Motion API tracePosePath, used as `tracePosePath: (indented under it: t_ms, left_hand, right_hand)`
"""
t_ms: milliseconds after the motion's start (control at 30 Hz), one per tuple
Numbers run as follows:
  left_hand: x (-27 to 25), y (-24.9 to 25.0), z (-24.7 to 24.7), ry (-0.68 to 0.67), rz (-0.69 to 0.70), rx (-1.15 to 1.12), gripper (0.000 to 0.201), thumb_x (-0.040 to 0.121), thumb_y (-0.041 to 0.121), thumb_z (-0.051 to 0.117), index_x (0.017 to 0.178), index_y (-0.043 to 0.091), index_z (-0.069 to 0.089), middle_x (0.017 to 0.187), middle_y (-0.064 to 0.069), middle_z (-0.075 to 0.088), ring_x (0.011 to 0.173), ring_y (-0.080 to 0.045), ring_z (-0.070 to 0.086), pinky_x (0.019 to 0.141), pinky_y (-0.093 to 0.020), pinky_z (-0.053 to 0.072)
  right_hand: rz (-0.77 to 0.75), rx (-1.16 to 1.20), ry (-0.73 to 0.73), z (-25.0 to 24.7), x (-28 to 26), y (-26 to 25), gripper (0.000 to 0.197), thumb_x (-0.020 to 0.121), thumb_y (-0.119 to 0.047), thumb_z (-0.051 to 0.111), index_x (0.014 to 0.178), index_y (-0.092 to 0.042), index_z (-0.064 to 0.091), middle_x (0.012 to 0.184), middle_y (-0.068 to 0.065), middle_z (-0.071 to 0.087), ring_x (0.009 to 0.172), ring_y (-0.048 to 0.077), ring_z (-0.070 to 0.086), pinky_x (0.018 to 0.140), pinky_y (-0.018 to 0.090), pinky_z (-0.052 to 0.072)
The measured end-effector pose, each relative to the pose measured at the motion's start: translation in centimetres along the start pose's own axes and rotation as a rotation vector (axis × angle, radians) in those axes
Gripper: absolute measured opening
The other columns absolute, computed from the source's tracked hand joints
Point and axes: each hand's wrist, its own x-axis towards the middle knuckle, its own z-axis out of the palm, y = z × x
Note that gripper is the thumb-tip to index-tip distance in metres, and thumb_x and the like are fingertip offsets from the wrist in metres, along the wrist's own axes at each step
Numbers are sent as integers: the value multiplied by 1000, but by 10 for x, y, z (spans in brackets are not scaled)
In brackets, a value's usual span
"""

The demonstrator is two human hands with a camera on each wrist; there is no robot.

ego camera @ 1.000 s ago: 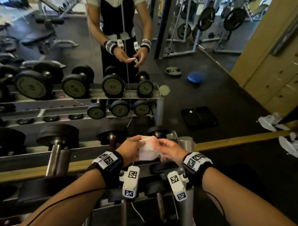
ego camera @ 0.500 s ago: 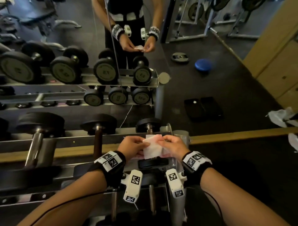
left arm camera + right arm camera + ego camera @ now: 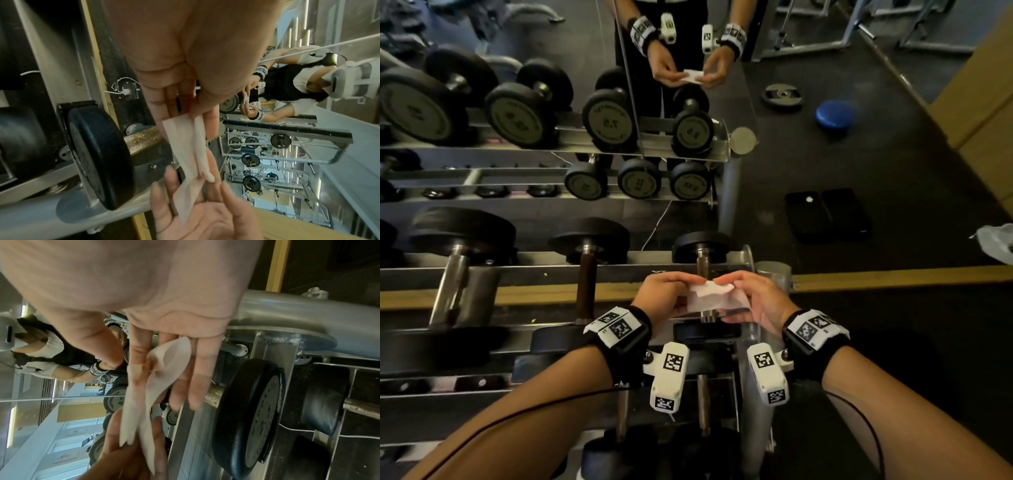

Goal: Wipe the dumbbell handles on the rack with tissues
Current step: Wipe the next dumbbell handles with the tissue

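Observation:
A folded white tissue (image 3: pixel 714 297) is held between both hands just above the right end of the rack (image 3: pixel 551 270). My left hand (image 3: pixel 669 293) pinches its left edge and my right hand (image 3: pixel 748 298) pinches its right edge. In the left wrist view the tissue (image 3: pixel 186 146) hangs from thumb and fingers; in the right wrist view the tissue (image 3: pixel 144 391) is folded in two layers. Under the hands lies a small black dumbbell (image 3: pixel 702 245) with its metal handle (image 3: pixel 702 265) partly hidden. More dumbbells (image 3: pixel 589 240) lie to the left.
A mirror behind the rack reflects the dumbbells and my hands. On the dark floor to the right lie a blue disc (image 3: pixel 835 114), a weight plate (image 3: pixel 782 96), two dark flat pads (image 3: pixel 827 214) and crumpled white paper (image 3: pixel 996 241). A wooden wall (image 3: pixel 983 96) stands far right.
The head view has tilted down and closer to the rack. Both hands have kept hold of the tissue and folded it flatter, into a wider, lower strip.

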Motion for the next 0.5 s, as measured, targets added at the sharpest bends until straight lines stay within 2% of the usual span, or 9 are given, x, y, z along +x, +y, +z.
tracePosePath:
  t_ms: [67,100,133,200,267,333,500]
  left_hand:
    - [2,-1,1,21,11,-4,32,93,-1,46,88,6,76,84,-4,76,73,-19,72,69,-30,60]
    - [3,-2,2,18,17,-4,30,94,2,47,88,7,76,81,-2,76,69,-16,72,64,-27,59]
    - [3,-4,2,5,26,2,27,95,5,50,89,8,76,81,0,76,68,-14,72,63,-26,59]
    - [6,-10,3,-16,50,32,18,94,6,57,93,10,75,88,-3,75,76,-16,71,72,-29,60]
    - [8,-17,2,-17,71,68,14,90,3,63,97,10,73,96,-8,73,82,-19,71,74,-31,61]
    - [11,-25,0,-18,81,111,20,88,0,64,99,14,73,99,-7,72,84,-18,71,69,-28,59]
    - [17,-36,-6,-54,55,77,36,84,-4,67,103,26,73,97,-3,74,88,-17,73,74,-31,59]
  right_hand:
    - [-6,-10,60,0,3,1,17,95,-25,60,97,-19,76,117,15,66,104,31,67,81,45,60]
    - [-21,-22,92,0,5,2,14,92,-26,66,102,-20,74,117,14,66,104,31,67,83,47,60]
    - [-36,-35,114,0,7,4,22,89,-23,70,111,-22,70,116,14,65,104,31,68,83,48,60]
    - [-24,-50,139,0,11,8,43,85,-17,74,125,-21,59,118,15,64,102,32,69,82,47,60]
    - [4,-72,125,1,13,10,36,86,-13,73,120,-13,61,119,17,64,100,29,69,81,42,61]
    - [25,-73,115,0,14,13,22,87,-10,71,109,-8,65,116,17,65,98,25,69,78,37,61]
    - [70,-16,137,-7,18,20,14,86,3,67,94,-9,65,111,18,64,103,31,66,76,36,61]
